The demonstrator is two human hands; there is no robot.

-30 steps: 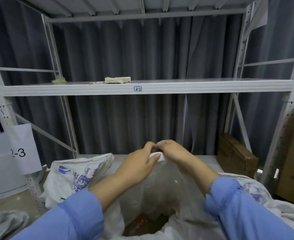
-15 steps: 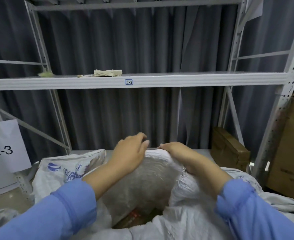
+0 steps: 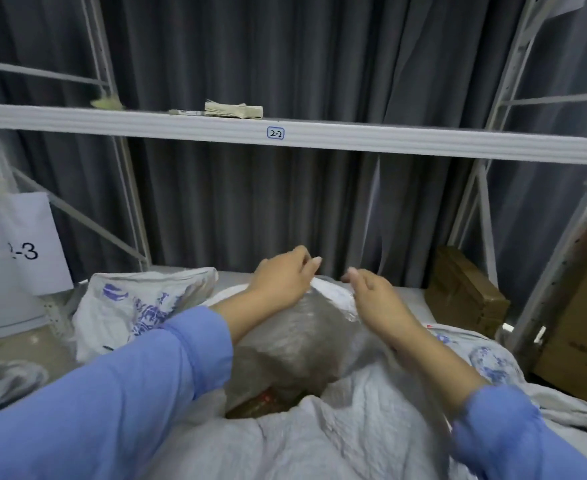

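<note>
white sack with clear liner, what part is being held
The left hand grips the far rim of the clear plastic liner in the white woven sack; whether the right hand grips it too cannot be told.

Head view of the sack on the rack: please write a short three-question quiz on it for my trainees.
1. True or false: the paper stack lies on the shelf labelled 2-2.
2. The left hand and right hand are at: A) the sack, at its far rim; B) the cardboard box; C) the paper stack.
3. Fill in: the sign at left reads 2-__.
Key: 1 true; 2 A; 3 "3".
</note>
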